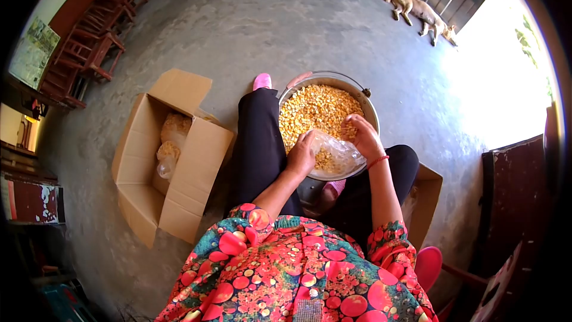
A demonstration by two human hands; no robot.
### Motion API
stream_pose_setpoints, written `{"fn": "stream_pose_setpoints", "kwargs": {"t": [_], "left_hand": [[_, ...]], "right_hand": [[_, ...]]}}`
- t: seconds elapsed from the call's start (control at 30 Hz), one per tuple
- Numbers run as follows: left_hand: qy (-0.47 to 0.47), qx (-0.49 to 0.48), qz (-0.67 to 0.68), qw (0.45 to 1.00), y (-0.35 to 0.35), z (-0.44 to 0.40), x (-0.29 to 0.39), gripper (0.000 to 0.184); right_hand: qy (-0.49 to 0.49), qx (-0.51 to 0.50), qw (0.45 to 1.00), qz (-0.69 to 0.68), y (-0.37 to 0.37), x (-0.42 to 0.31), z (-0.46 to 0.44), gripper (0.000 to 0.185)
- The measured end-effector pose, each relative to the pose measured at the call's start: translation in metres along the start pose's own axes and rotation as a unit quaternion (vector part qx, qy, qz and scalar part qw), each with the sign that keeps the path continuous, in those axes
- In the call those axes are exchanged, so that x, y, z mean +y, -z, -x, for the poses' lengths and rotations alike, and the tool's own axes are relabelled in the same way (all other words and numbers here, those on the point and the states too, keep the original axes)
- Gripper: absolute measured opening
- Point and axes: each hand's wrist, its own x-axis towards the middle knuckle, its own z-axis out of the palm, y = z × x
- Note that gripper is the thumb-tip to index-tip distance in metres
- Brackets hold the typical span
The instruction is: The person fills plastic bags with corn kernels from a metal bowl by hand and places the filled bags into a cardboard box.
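Note:
A metal bucket [374,113] stands between my knees, filled with yellow corn kernels [319,107]. Over its near side, my left hand [302,154] pinches the edge of a clear plastic bag [338,150]. Some kernels show through or beside the thin plastic. My right hand [364,138] is at the bucket's right side, its fingers curled round a few kernels, with the bag just below and left of it. A red bracelet circles that wrist.
To my left, an open cardboard box [193,176] holds filled plastic bags [168,154]. Another cardboard box [428,203] is partly hidden beside my right leg. A dog [422,13] lies near the bright doorway. Wooden chairs [89,48] line the left wall.

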Motion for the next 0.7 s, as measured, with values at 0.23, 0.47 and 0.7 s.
{"fn": "stream_pose_setpoints", "kwargs": {"t": [0.23,0.47,0.7], "left_hand": [[-0.003,0.014,0.015,1.0,0.003,0.001,0.002,0.049],[-0.013,-0.006,-0.01,1.0,-0.002,0.002,-0.005,0.048],[-0.02,-0.015,0.001,1.0,0.0,0.003,-0.004,0.048]], "right_hand": [[0.028,-0.153,0.899,0.409,-0.016,0.032,0.001,0.02],[0.105,0.115,0.842,0.516,0.055,0.049,-0.045,0.021],[0.046,0.045,0.664,0.745,0.064,0.07,-0.027,0.036]]}}
